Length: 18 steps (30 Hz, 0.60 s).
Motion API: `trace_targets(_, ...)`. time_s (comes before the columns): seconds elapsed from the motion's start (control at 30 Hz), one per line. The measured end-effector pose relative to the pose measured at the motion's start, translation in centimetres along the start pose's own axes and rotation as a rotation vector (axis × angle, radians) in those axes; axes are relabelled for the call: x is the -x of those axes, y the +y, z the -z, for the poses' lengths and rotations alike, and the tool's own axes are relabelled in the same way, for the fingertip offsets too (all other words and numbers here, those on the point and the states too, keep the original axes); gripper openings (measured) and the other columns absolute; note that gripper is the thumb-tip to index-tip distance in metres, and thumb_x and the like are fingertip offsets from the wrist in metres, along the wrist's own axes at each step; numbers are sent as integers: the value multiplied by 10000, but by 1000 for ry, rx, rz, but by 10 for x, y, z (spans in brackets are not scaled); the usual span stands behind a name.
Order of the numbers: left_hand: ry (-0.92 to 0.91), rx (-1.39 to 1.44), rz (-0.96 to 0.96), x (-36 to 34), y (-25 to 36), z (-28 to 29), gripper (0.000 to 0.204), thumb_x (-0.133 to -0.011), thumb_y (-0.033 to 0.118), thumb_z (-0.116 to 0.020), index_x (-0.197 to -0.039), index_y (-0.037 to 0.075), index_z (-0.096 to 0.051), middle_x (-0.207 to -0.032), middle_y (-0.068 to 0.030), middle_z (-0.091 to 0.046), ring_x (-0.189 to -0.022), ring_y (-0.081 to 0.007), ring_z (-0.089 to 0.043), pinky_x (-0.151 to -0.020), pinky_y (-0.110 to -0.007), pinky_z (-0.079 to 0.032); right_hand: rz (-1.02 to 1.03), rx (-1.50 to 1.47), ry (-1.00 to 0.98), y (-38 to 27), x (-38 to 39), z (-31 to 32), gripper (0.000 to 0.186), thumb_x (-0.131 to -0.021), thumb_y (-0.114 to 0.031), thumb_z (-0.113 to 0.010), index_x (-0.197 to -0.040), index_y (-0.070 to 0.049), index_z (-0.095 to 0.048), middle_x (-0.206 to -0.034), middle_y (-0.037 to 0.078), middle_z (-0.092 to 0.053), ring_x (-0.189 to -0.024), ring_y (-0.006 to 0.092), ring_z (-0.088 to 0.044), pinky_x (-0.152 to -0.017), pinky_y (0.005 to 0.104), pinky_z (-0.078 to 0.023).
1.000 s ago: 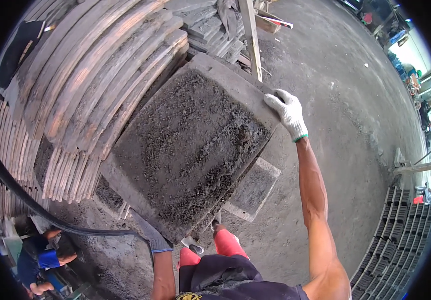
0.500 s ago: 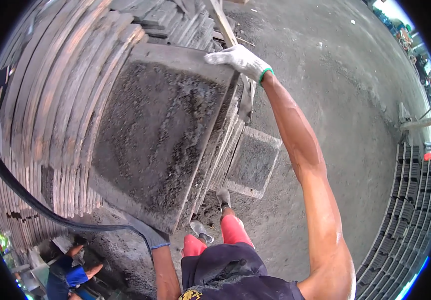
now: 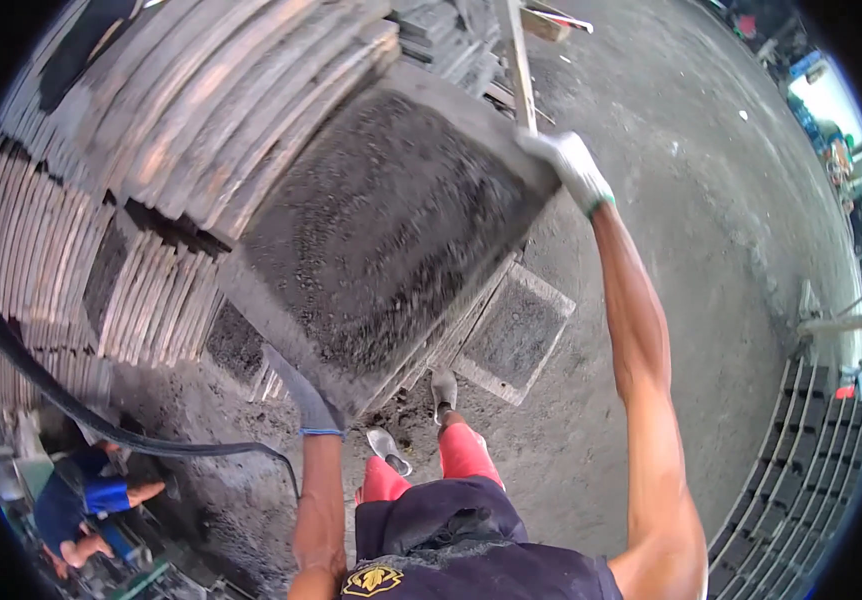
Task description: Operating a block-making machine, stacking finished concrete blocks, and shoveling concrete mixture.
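Observation:
A wide wooden board [image 3: 381,215], its face crusted with dark grit, is tilted in front of me with both hands on it. Gloved in grey, my left hand [image 3: 306,395] grips its near left corner. My right hand [image 3: 573,170], in a white glove with a green cuff, is closed on the far right corner, slightly blurred. The fingers under the board are hidden. Beneath its right edge shows a pile of similar boards [image 3: 471,335]. Another gritty board [image 3: 516,333] lies on the ground beside that pile, just beyond my feet.
Tall stacks of wooden boards [image 3: 166,130] rise on the left. A wooden post [image 3: 516,65] stands beyond my right hand. A black hose [image 3: 71,405] curves across the lower left, near a bent-over co-worker [image 3: 81,500]. Racks of dark blocks [image 3: 791,480] line the right.
The board has swung to the right with both hands on it, farther from the left stacks. My view has shifted too, and the co-worker's posture differs.

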<state>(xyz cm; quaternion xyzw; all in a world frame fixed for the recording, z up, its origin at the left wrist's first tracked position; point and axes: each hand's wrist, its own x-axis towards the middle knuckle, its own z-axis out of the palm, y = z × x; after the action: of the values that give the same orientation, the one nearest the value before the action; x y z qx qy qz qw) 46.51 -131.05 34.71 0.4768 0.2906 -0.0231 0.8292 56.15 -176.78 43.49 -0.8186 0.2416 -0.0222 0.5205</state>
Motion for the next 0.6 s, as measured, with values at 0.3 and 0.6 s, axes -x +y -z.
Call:
trace_targets(0.3, -113, -328, -4, -12, 78, 89, 660, -961, 508, -441, -1389, 5, -410, -1339, -76, -504, -1185, -181, -506, -1026, -309, -384, -103, -158, -126, 47, 185, -12, 362, -898, -320, -628, -1038, 13, -658, -855, -15, -607, -785, 66, -491, -729, 268, -433)
trace_targets(0.6, -246, -278, 202, -6, 76, 4, 582, -875, 412, -624, -1258, -21, -556, -1243, -76, -575, -1096, -153, -546, -965, -284, -419, -152, -391, -118, 12, 149, -7, 659, -972, -436, -435, -1454, -7, -302, -1490, 86, -330, -1361, 200, -310, -1136, 344, -223)
